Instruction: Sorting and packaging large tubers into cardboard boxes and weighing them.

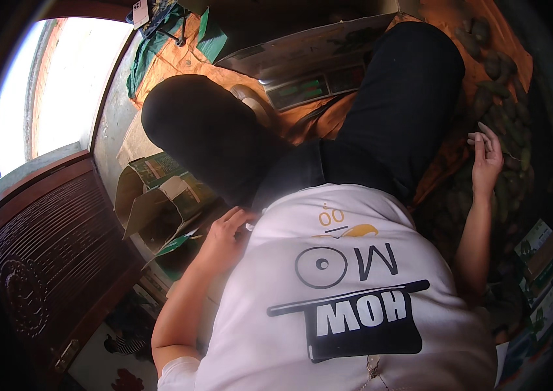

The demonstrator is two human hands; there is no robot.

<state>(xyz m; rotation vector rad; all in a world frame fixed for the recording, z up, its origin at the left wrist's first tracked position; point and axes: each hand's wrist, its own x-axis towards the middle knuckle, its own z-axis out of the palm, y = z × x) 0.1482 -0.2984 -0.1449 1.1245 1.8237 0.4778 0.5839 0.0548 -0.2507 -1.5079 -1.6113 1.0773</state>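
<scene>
I've got my left hand [224,234] curled by my hip beside the open cardboard box [162,208], grip unclear, while my right hand [487,159] hovers, fingers loosely spread and empty, over the heaped green fruit [508,124].

White T-shirt [355,293] with black and yellow print; black trousers [394,111]. Orange sheet [185,62] beside a green cloth [149,49]. Brown cardboard box [159,202] with green-printed flaps. Dull green-brown fruit [508,124]. Dark reddish carved wooden door [48,241].
</scene>
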